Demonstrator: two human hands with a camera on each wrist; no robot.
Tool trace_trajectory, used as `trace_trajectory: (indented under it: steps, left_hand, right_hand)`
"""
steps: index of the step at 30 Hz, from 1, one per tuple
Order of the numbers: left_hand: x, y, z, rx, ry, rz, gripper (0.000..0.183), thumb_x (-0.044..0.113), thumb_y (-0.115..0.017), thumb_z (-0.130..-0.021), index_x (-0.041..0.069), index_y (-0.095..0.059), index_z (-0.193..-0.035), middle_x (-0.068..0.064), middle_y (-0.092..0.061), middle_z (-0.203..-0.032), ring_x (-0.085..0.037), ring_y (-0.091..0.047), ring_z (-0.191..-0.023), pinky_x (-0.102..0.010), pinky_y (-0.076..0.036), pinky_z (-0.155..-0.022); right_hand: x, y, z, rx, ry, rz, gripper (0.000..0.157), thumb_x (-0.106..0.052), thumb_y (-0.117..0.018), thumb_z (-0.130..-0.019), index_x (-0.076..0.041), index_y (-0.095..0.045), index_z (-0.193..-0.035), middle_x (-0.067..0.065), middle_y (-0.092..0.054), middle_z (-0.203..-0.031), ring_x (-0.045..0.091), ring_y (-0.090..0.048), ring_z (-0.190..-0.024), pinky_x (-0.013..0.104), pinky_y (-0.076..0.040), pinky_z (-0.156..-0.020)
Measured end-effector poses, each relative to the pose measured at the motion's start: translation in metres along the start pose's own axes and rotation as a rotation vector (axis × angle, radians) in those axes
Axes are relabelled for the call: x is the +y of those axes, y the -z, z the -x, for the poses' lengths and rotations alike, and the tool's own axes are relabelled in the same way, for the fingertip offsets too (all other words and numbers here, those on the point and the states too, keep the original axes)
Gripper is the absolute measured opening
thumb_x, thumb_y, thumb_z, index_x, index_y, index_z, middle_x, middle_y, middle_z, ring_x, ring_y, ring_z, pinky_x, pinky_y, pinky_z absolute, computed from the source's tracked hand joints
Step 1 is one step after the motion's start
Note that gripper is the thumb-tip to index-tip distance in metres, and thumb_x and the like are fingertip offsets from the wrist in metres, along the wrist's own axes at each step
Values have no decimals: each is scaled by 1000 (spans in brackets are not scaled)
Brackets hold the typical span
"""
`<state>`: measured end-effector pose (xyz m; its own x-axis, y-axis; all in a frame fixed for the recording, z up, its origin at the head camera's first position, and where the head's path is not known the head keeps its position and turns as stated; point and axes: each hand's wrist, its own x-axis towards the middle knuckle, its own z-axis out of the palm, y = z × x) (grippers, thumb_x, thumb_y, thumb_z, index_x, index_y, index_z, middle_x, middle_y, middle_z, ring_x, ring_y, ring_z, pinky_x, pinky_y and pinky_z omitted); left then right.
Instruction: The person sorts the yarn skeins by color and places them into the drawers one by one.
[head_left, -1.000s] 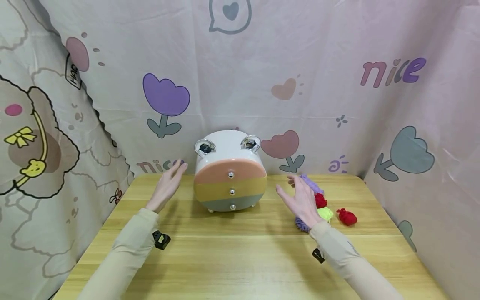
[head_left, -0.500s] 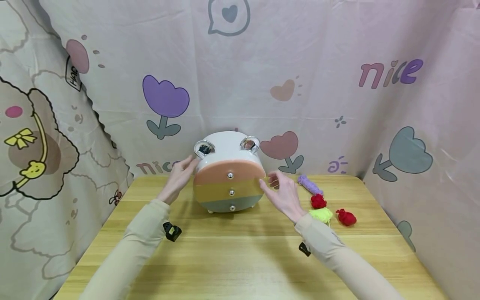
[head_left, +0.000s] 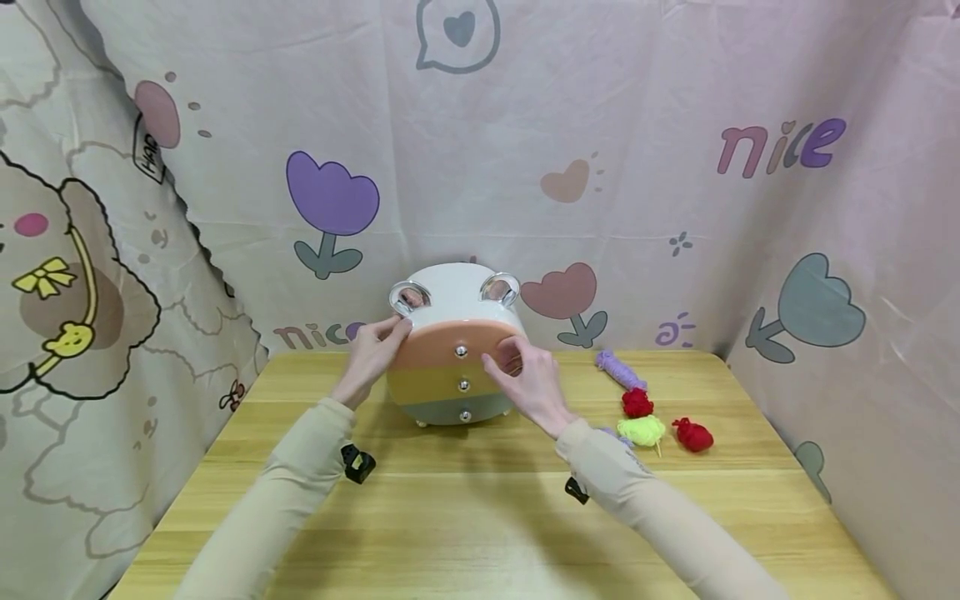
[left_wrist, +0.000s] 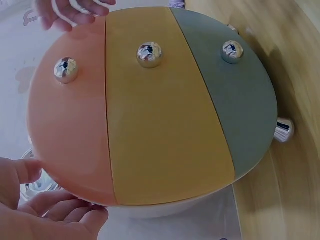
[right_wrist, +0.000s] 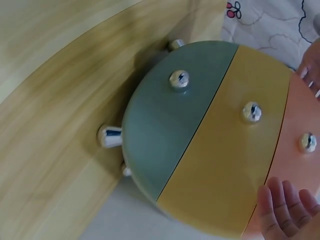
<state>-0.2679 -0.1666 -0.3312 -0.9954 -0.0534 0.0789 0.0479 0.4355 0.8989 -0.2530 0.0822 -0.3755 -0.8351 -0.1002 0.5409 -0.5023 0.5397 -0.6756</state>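
A small rounded chest of drawers has a white body, chrome ears and an orange, a yellow and a grey-green drawer front. Each front bears a round silver knob; the orange drawer front is uppermost. My left hand touches the chest's upper left edge, with the thumb near the orange front and the fingers along the side. My right hand is before the right part of the orange front, fingers loosely bent and holding nothing. In the right wrist view its fingers are beside that front, apart from the orange drawer's knob.
Right of the chest lie a lilac yarn bundle, a red yarn bundle, a lime yarn bundle and another red bundle. The right sleeve partly hides another purple bundle. A printed curtain hangs behind the wooden table.
Both hands have moved inward to the chest. The left now touches its upper left edge; the right has come left, away from the yarn, to the orange front. The drawers remain closed.
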Motion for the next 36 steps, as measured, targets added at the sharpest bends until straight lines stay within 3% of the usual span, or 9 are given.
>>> trace_trajectory:
  steps: [13,36]
  left_hand:
    - [0,0,-1,22,28,-15,57,37,-55,-102,5,-47,-149,-18,-47,-154,-33,-45,-144,-46,-40,-119]
    - [-2,0,-1,22,29,0,60,39,-56,-102,3,-46,-149,-18,-45,-154,-32,-43,-146,-44,-39,-120]
  right_hand:
    - [-14,-24,-7,-10,11,-138,22,-21,-77,-87,-2,-68,-91,12,-75,-81,20,-71,-67,19,-57,-61]
    - [-12,-49,-11,114,11,-175,23,-16,-82,-82,-2,-65,-86,13,-77,-77,22,-73,-65,19,-58,-59]
